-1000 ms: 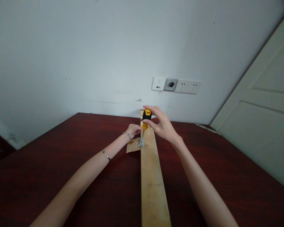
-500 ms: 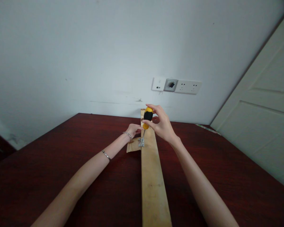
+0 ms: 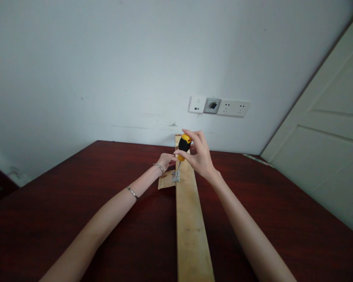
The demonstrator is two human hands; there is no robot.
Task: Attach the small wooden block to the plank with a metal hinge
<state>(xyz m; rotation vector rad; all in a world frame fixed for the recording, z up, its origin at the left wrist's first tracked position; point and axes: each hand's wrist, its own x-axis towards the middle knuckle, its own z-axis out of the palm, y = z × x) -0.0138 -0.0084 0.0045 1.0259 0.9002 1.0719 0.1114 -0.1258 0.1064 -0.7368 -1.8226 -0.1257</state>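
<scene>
A long pale wooden plank (image 3: 190,219) lies lengthwise on the dark red table (image 3: 76,203). A small metal hinge (image 3: 175,177) sits at its left edge, joining a small wooden piece (image 3: 165,182). My right hand (image 3: 198,154) grips the yellow and black handle of a screwdriver (image 3: 182,145), which stands nearly upright with its tip on the hinge. My left hand (image 3: 165,160) rests closed against the plank's left edge just beyond the hinge, fingers curled on the wood. Two thin bracelets ring my left arm.
A white wall stands behind the table with a row of sockets (image 3: 219,106). A pale panelled door (image 3: 326,149) is at the right. A thin strip (image 3: 257,159) lies near the table's far right edge.
My right hand has shifted its fingers round the screwdriver handle, which tilts slightly more to the right. The left hand and plank stay where they were.
</scene>
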